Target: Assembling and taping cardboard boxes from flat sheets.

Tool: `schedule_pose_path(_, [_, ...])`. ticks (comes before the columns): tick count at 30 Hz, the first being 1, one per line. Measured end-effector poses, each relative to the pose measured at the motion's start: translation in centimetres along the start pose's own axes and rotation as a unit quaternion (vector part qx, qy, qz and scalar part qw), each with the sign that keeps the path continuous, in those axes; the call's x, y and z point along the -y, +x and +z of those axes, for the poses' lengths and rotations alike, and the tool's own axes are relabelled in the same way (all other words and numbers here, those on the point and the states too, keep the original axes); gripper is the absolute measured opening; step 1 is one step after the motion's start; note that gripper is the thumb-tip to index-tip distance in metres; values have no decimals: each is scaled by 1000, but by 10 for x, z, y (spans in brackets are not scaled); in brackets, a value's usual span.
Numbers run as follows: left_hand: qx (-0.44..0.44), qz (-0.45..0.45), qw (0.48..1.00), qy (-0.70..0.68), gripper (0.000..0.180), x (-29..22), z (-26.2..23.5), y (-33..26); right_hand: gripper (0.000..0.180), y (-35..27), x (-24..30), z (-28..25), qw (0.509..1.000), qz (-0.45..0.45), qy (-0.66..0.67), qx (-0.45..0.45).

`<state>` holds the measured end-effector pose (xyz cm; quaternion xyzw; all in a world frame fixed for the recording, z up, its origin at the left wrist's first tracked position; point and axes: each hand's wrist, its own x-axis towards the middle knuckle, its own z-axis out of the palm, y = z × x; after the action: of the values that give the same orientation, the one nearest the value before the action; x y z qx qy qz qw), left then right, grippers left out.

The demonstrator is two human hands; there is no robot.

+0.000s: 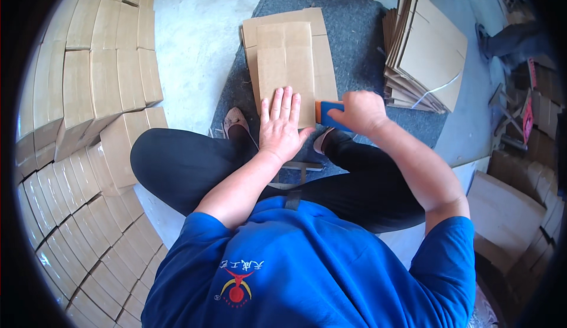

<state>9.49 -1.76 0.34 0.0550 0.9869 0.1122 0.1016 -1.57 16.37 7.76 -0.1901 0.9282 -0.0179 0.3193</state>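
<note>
The left hand (282,124) lies open and flat, fingers spread, pressing the near end of a flattened brown corrugated cardboard box blank (286,62), while the right hand (360,112) is closed around a small blue and orange plastic tape dispenser (328,113) held at the blank's right edge, just beside the left hand's thumb. To do this well, I judge that the flat hand should keep even weight on the folded panels so the seam cannot spring apart, and the dispenser should be drawn straight along the join with steady pressure, kept clear of the spread fingers. The blank is a narrow, pale tan rectangle with faint fold creases crossing it; it rests on top of a wider sheet of brown cardboard (322,41), both lying on a dark grey felt mat (360,38) spread over the pale concrete floor (201,33) in front of the seated person's knees. Whether tape is already on the seam cannot be told, since the hand covers it. To the right of the mat, a tied bundle of flat brown cardboard blanks (428,53) leans in a fanned stack, bound with a pale strap. To the left, rows of finished brown cardboard boxes (97,68) are stacked close together, curving round the person's side. More cardboard sheets (508,210) lie by the right elbow.
</note>
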Motion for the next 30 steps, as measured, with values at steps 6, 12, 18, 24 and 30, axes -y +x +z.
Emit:
schedule_pose_path(6, [-3,-8,1000,-5,91,-6,0,4,20,8,27,66,989,-33,-91,-110])
schedule_pose_path(12, [-104,30,980,-166,67,14,-5,2,17,13,17,80,991,-57,-116,-17])
schedule_pose_path(18, [-232,-17,910,-344,28,44,-21,68,16,-22,67,81,960,-208,-167,86])
schedule_pose_path(24, [-216,-58,971,-83,56,75,-48,152,59,10,101,106,989,-46,90,110])
schedule_pose_path(30, [-149,-153,972,-101,67,107,-71,148,48,10,28,56,992,67,48,95])
